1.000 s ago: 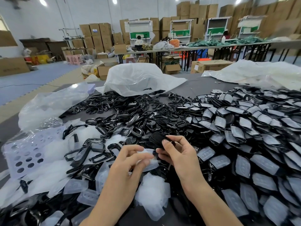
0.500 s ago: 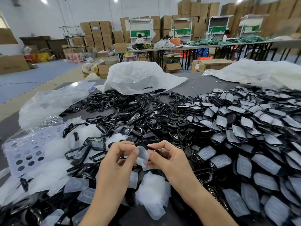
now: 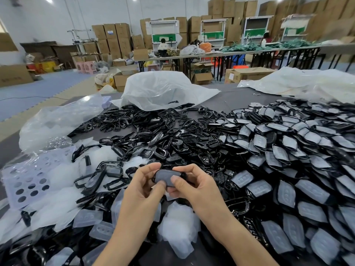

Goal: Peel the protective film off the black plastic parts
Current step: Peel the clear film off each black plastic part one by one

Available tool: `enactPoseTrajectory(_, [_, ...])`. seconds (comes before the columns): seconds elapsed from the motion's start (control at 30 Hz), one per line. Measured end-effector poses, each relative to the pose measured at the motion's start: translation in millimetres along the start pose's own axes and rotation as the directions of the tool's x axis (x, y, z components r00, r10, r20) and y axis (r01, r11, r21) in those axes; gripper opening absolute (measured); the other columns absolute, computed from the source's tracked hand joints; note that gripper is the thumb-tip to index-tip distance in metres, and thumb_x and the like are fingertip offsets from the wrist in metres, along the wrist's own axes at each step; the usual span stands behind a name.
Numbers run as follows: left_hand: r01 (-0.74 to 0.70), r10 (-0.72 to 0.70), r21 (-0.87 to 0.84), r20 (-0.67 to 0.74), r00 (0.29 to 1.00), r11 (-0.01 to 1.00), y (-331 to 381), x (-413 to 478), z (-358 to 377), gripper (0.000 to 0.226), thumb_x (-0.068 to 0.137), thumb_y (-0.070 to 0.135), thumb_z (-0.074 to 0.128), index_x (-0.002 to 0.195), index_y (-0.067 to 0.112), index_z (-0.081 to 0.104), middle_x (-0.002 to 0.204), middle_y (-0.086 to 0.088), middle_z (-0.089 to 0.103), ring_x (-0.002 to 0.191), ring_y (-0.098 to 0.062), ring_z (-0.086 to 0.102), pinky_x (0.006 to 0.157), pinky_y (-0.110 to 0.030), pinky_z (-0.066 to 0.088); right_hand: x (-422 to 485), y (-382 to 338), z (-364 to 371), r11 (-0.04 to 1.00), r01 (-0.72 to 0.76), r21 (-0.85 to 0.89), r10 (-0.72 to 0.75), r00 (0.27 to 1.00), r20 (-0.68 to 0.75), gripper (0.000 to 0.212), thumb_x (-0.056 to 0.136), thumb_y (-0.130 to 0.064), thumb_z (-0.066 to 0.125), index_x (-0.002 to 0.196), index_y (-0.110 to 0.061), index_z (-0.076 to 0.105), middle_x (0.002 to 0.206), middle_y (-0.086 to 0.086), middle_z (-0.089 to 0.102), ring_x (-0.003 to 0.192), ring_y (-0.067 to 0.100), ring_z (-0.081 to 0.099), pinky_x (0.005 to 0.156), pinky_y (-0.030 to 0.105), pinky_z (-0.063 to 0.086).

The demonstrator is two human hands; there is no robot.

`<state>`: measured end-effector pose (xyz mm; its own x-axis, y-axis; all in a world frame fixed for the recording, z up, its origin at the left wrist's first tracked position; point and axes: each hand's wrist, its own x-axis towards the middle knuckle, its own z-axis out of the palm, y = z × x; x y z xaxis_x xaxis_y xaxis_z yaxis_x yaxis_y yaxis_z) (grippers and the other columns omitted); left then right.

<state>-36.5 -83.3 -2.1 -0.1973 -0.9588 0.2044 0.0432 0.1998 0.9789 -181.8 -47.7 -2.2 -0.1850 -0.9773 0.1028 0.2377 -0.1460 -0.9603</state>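
Both hands hold one black plastic part (image 3: 165, 177) with cloudy film on its face, just above the table's near middle. My left hand (image 3: 143, 191) pinches its left end between thumb and forefinger. My right hand (image 3: 194, 186) grips the right end, thumb pressed on the film. A large heap of film-covered parts (image 3: 292, 169) fills the right side. Bare black frames and parts (image 3: 146, 139) lie across the middle. Peeled films (image 3: 180, 229) lie piled under my wrists.
A clear plastic bag (image 3: 55, 123) and a perforated lilac sheet (image 3: 28, 181) lie at the left. A white bag (image 3: 163, 91) stands at the table's far middle, another white sheet (image 3: 307, 83) at the far right. Beyond are worktables and stacked cartons.
One second ago my right hand was at the pile and my left held a film. Half a second ago both pinched a loose film. Now they hold a film-covered black part.
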Motion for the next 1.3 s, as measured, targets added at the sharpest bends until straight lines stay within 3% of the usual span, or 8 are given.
enactPoseTrajectory(0.13, [0.008, -0.007, -0.037, 0.02, 1.0, 0.999, 1.9, -0.4, -0.3, 0.026, 0.098, 0.012, 0.056, 0.103, 0.034, 0.069, 0.094, 0.0, 0.073, 0.087, -0.018, 0.069, 0.074, -0.025, 0.056, 0.1, -1.8, -2.9, 1.0, -0.005, 0.004, 0.005, 1.0, 0.002, 0.012, 0.094, -0.006, 0.067, 0.104, -0.013, 0.068, 0.089, 0.005, 0.077, 0.079, 0.022, 0.076, 0.071, 0.023, 0.058])
enactPoseTrajectory(0.3, [-0.059, 0.059, 0.125, 0.003, 0.998, 0.99, -1.8, 1.5, -1.5, 0.026, 0.096, 0.012, 0.06, 0.095, 0.037, 0.069, 0.083, 0.001, 0.07, 0.079, -0.027, 0.066, 0.075, -0.035, 0.056, -0.2, -0.3, -1.7, 0.999, -0.037, -0.005, 0.037, 0.999, 0.003, 0.013, 0.094, -0.006, 0.067, 0.103, -0.015, 0.069, 0.093, 0.007, 0.076, 0.08, 0.022, 0.076, 0.073, 0.024, 0.059])
enactPoseTrajectory(0.5, [-0.148, 0.157, 0.293, -0.007, 0.988, 0.945, 1.0, -5.9, 1.1, 0.032, 0.099, 0.011, 0.053, 0.107, 0.039, 0.067, 0.087, 0.015, 0.074, 0.079, -0.004, 0.07, 0.067, -0.008, 0.049, 0.2, -0.7, -0.8, 0.998, -0.006, -0.06, 0.006, 1.0, -0.002, 0.011, 0.093, -0.006, 0.068, 0.102, -0.013, 0.067, 0.087, 0.003, 0.076, 0.073, 0.015, 0.073, 0.068, 0.021, 0.057])
enactPoseTrajectory(0.63, [-0.103, 0.102, 0.216, 0.014, 0.995, 0.971, 3.5, -8.1, 1.9, 0.036, 0.1, 0.009, 0.05, 0.108, 0.039, 0.069, 0.09, 0.008, 0.077, 0.083, -0.01, 0.074, 0.073, -0.017, 0.055, 0.0, -2.1, -0.8, 0.998, 0.012, -0.066, -0.014, 1.0, -0.021, 0.011, 0.092, -0.004, 0.068, 0.1, -0.012, 0.067, 0.082, 0.001, 0.074, 0.067, 0.011, 0.071, 0.063, 0.018, 0.055])
enactPoseTrajectory(0.73, [-0.08, 0.074, 0.212, 0.033, 0.997, 0.974, 4.6, -5.3, 1.5, 0.027, 0.099, 0.015, 0.054, 0.103, 0.036, 0.07, 0.087, 0.008, 0.076, 0.08, -0.011, 0.074, 0.072, -0.026, 0.058, -1.0, -3.2, -0.4, 0.997, 0.013, -0.075, -0.013, 1.0, 0.001, 0.011, 0.092, -0.005, 0.069, 0.101, -0.012, 0.068, 0.083, 0.001, 0.076, 0.069, 0.011, 0.071, 0.063, 0.017, 0.055])
enactPoseTrajectory(0.87, [-0.061, 0.052, 0.201, 0.049, 0.997, 0.978, 3.9, -3.4, -0.1, 0.018, 0.098, 0.017, 0.056, 0.095, 0.029, 0.07, 0.074, 0.0, 0.072, 0.068, -0.012, 0.069, 0.065, -0.018, 0.053, -0.8, -3.4, -0.6, 0.998, 0.012, -0.054, -0.013, 1.0, -0.005, 0.011, 0.092, -0.007, 0.069, 0.102, -0.013, 0.071, 0.086, 0.007, 0.077, 0.072, 0.017, 0.073, 0.068, 0.022, 0.057])
enactPoseTrajectory(1.03, [-0.111, 0.107, 0.242, 0.028, 0.994, 0.964, 5.2, -5.4, 1.4, 0.024, 0.099, 0.014, 0.054, 0.096, 0.033, 0.068, 0.073, 0.001, 0.071, 0.064, -0.008, 0.065, 0.06, -0.013, 0.05, 1.9, -3.2, -1.3, 0.997, -0.043, 0.071, 0.043, 0.999, 0.002, 0.016, 0.097, -0.01, 0.062, 0.1, -0.017, 0.076, 0.089, 0.01, 0.076, 0.074, 0.019, 0.071, 0.074, 0.027, 0.059])
enactPoseTrajectory(1.3, [-0.149, 0.141, 0.235, 0.051, 0.989, 0.961, 6.3, -8.2, 3.1, 0.019, 0.098, 0.013, 0.055, 0.096, 0.027, 0.066, 0.075, 0.005, 0.069, 0.065, -0.005, 0.063, 0.059, -0.012, 0.048, 4.2, -5.2, -1.6, 0.97, -0.136, 0.2, 0.129, 0.991, 0.045, 0.026, 0.099, -0.008, 0.058, 0.091, -0.02, 0.079, 0.091, 0.012, 0.074, 0.069, 0.018, 0.069, 0.067, 0.024, 0.057])
